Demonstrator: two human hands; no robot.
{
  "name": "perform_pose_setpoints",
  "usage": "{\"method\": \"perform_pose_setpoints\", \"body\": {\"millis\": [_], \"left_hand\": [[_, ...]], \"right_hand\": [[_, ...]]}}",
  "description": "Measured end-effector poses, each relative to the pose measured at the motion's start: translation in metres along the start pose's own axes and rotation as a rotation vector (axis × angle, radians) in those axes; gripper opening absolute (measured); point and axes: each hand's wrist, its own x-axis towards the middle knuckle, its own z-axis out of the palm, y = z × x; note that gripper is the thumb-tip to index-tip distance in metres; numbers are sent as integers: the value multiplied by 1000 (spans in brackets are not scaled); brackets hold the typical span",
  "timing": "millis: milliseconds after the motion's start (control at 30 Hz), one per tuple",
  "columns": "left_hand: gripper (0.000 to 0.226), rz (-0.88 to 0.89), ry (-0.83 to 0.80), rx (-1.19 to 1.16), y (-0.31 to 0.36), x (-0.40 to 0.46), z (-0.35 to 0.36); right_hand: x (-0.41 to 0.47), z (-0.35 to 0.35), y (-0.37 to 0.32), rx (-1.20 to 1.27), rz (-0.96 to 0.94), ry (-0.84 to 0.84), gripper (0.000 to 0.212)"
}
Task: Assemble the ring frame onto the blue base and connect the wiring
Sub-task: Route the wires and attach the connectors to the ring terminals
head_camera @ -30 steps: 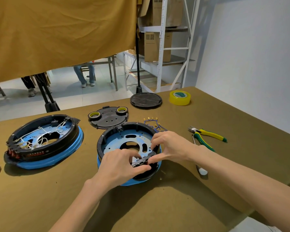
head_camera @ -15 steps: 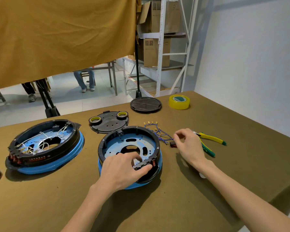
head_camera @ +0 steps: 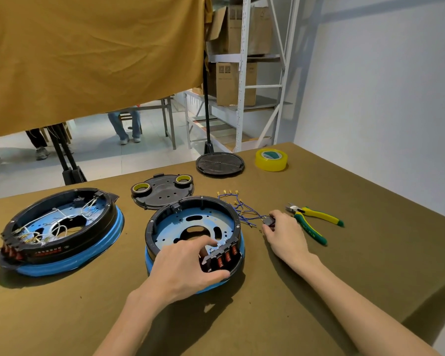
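The left hand [head_camera: 188,265] grips the near rim of the black plastic ring frame [head_camera: 193,224], thumb below and fingers over a row of red rocker switches [head_camera: 225,258] mounted in that rim; the frame sits on the round blue base [head_camera: 238,255] at the centre of the worktop. The right hand [head_camera: 284,233], just beside the base on its right, pinches a small dark switch part [head_camera: 268,222] lying on the cloth at the end of a loose bundle of thin blue wires with brass terminals [head_camera: 238,208]. Probable faults from here: lifting the part could drag the tangled wires and snag a terminal on the frame's edge, and pressing it into the rim with the frame poorly braced could shift the ring on the base. Green-and-yellow side cutters [head_camera: 311,222] lie near the right hand. To the left stands a second black ring on a blue base, already wired in white [head_camera: 57,232]. Farther back lie a black cover plate carrying two small tape rolls [head_camera: 162,191], a round black lid [head_camera: 220,163] and a yellow tape roll [head_camera: 271,159]. The worktop is covered in olive-brown cloth [head_camera: 344,265]; beyond hang a mustard curtain [head_camera: 93,55], white steel shelving with cardboard boxes [head_camera: 242,73] and a pale wall.
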Motion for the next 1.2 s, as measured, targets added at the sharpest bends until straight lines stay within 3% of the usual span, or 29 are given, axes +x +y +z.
{"method": "perform_pose_setpoints", "body": {"millis": [200, 467, 800, 1033, 1200], "left_hand": [[64, 0, -255, -272, -14, 8, -18], [50, 61, 70, -243, 22, 4, 6], [28, 87, 76, -441, 30, -1, -12], [21, 10, 112, -690, 38, 3, -10], [24, 39, 2, -866, 42, 2, -19]], "right_hand": [[-20, -25, -5, 409, -15, 58, 35], [-53, -29, -48, 720, -145, 80, 34], [-81, -34, -63, 707, -264, 40, 27], [-89, -46, -70, 683, -385, 70, 28], [-90, -51, -68, 708, -412, 75, 26]]}}
